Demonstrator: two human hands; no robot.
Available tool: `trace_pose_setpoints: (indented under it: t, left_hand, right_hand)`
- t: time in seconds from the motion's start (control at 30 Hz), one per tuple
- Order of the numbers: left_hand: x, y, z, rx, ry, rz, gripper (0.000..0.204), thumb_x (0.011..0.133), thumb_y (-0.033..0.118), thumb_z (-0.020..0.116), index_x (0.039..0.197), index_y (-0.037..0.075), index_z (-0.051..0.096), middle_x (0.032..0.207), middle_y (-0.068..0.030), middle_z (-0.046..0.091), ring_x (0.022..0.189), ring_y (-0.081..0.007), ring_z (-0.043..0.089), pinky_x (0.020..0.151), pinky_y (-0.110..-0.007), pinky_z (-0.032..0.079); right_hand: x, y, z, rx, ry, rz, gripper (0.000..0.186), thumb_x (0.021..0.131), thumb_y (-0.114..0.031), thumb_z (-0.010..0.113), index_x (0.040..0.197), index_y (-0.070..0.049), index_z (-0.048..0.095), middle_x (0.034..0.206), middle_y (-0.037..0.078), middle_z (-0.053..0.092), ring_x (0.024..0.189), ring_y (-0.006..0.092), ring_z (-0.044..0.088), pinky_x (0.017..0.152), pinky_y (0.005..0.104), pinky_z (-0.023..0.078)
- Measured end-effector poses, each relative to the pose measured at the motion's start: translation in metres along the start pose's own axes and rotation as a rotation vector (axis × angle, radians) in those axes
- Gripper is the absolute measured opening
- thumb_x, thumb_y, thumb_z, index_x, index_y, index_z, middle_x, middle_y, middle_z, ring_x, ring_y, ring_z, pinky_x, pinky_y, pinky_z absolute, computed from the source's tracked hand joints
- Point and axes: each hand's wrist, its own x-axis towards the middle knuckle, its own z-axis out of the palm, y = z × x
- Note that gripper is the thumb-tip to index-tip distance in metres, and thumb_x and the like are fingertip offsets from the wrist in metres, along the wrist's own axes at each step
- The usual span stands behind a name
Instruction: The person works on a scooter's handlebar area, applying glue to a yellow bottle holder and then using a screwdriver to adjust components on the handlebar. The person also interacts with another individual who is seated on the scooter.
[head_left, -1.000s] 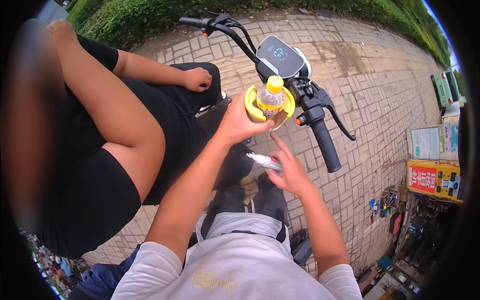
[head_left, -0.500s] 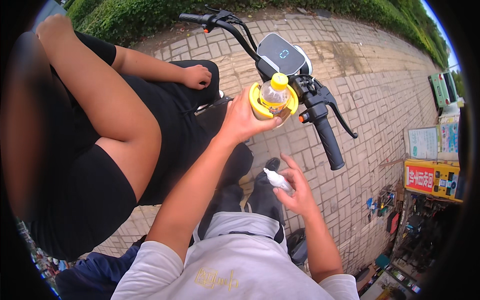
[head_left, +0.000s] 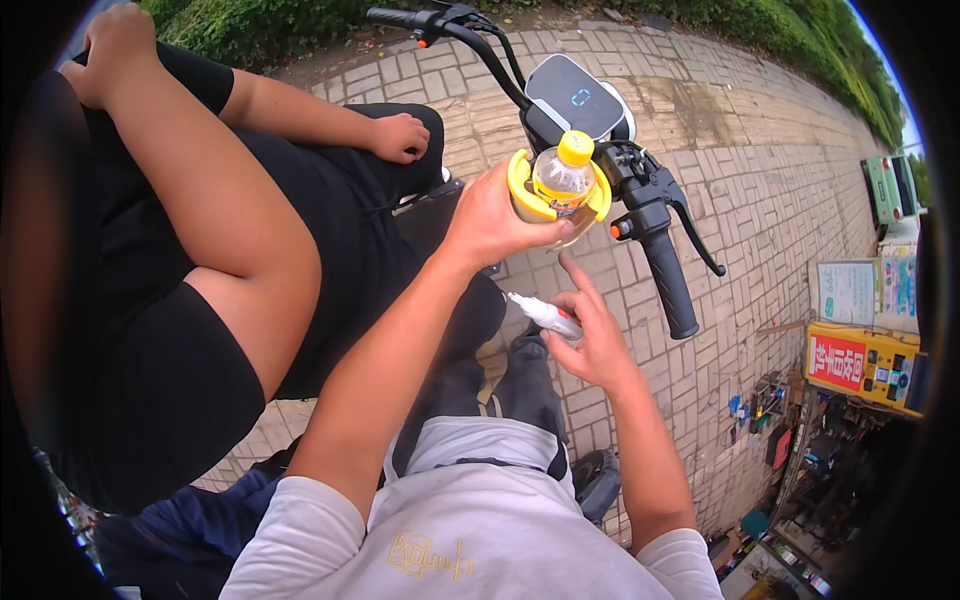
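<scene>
My left hand (head_left: 500,220) grips a yellow-rimmed cup holder (head_left: 525,200) beside the scooter's black handlebar, with a clear plastic bottle (head_left: 565,175) with a yellow cap standing inside it. My right hand (head_left: 585,335) is below the holder, closed round a small white squeeze tube (head_left: 545,313), whose nozzle points up-left. The index finger of that hand reaches up toward the holder's underside. Right of the holder are the brake lever (head_left: 700,240) and right grip (head_left: 665,285); above it is a grey display (head_left: 575,95).
A seated person in black (head_left: 330,240) is close on my left, one hand (head_left: 400,137) on a knee. Paving (head_left: 730,200) runs under the scooter toward a hedge (head_left: 215,35). At the right are a green vehicle (head_left: 888,190), sign boards (head_left: 845,290), a yellow-red sign (head_left: 860,365) and assorted goods (head_left: 770,420).
Both my hands and the holder have shifted slightly up and right. My right hand dipped half a second ago and has risen back under the holder. The other person's upper hand has shifted slightly.
</scene>
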Motion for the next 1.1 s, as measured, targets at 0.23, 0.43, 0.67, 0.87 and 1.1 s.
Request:
trace_pose_setpoints:
  t: [0.23, 0.43, 0.67, 0.87, 1.1]
  left_hand:
    - [-0.001, 0.001, -0.001, -0.012, -0.016, -0.004, 0.085, 0.059, 0.036, 0.089, 0.126, -0.001, 0.054, 0.112, -0.0131, 0.068, 0.105, -0.0215, 0.066, 0.095, -0.034, 0.048]
    - [-0.003, 0.004, -0.001, -0.035, -0.019, -0.005, 0.081, 0.06, 0.034, 0.09, 0.124, -0.001, 0.055, 0.112, -0.0118, 0.068, 0.104, -0.0188, 0.065, 0.095, -0.033, 0.048]
    - [0.001, 0.005, -0.003, -0.068, -0.045, -0.038, 0.087, 0.056, 0.045, 0.088, 0.123, -0.001, 0.057, 0.11, -0.0167, 0.067, 0.104, -0.0281, 0.067, 0.09, -0.036, 0.051]
    - [0.0, 0.011, -0.005, -0.064, -0.037, -0.019, 0.078, 0.056, 0.044, 0.087, 0.116, 0.002, 0.06, 0.107, -0.0149, 0.069, 0.1, -0.0275, 0.068, 0.088, -0.037, 0.051]
    - [0.0, 0.01, -0.007, 0.013, -0.076, -0.011, 0.084, 0.057, 0.038, 0.09, 0.122, -0.004, 0.055, 0.11, -0.0141, 0.069, 0.102, -0.0217, 0.067, 0.092, -0.034, 0.051]
  right_hand:
    - [0.0, 0.001, 0.005, -0.004, 0.052, -0.017, 0.037, 0.075, -0.008, 0.071, 0.108, -0.004, 0.055, 0.15, 0.028, 0.035, 0.096, 0.0361, 0.067, 0.077, 0.0377, 0.055]
    - [-0.001, 0.007, 0.011, -0.017, 0.101, -0.056, 0.038, 0.074, -0.008, 0.071, 0.109, -0.004, 0.056, 0.15, 0.029, 0.035, 0.094, 0.0366, 0.067, 0.077, 0.0392, 0.055]
    - [-0.007, 0.003, 0.013, 0.074, 0.107, -0.005, 0.039, 0.074, -0.005, 0.072, 0.109, -0.003, 0.056, 0.143, 0.026, 0.044, 0.094, 0.0316, 0.067, 0.079, 0.0366, 0.053]
    - [-0.041, -0.006, 0.013, 0.346, 0.285, 0.279, 0.046, 0.078, -0.002, 0.073, 0.12, 0.002, 0.054, 0.117, 0.015, 0.057, 0.098, 0.0212, 0.061, 0.084, 0.0328, 0.05]
    - [-0.041, -0.022, 0.0, 0.085, 0.477, 0.209, 0.044, 0.079, 0.0, 0.072, 0.119, 0.003, 0.053, 0.112, 0.015, 0.057, 0.098, 0.0214, 0.06, 0.085, 0.0322, 0.05]
